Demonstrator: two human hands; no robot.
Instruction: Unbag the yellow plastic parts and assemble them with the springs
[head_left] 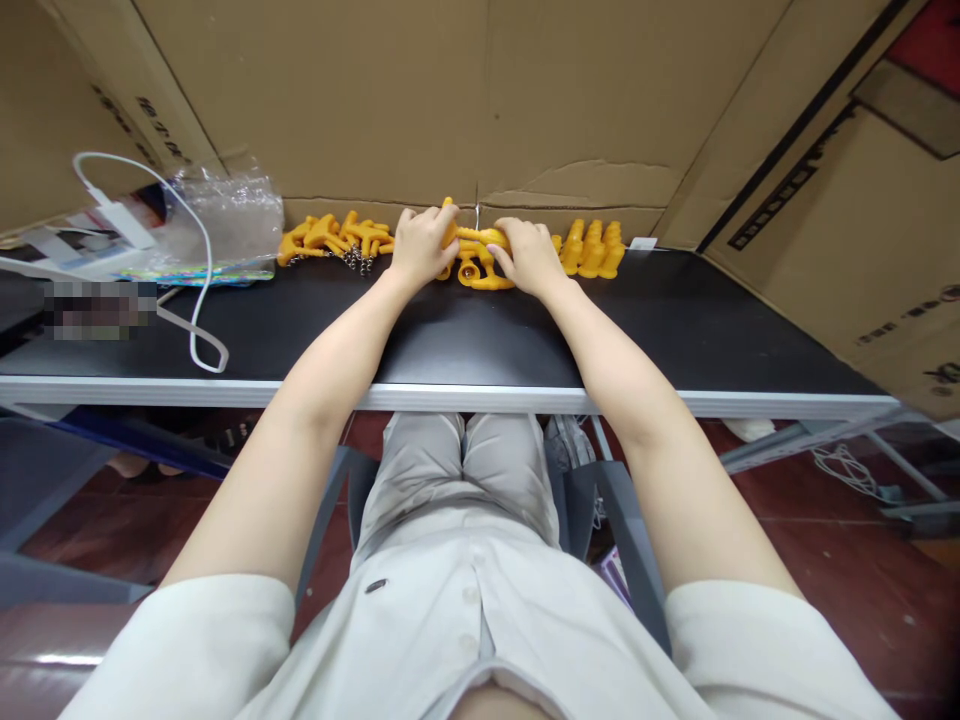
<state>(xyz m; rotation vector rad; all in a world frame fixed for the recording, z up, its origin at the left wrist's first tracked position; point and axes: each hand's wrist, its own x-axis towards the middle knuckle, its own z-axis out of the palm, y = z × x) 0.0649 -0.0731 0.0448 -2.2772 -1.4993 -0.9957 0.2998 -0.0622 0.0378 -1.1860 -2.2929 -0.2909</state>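
Toward the back of the black tabletop, both hands meet at a slender yellow piece of plastic look. Left hand: fingers curled round its left end, grip narrow. Right hand: closed on the other end, thumb below. Whether the two ends belong to one part or to two joined parts cannot be told at this size. Just beneath, between the hands, lie yellow ringed parts. Left of the left hand: a heap of branching yellow parts, with dark metal coils at its front. Right of the right hand: upright yellow pegs in close rows. Cardboard wall behind; clear plastic bag and white cable far left.
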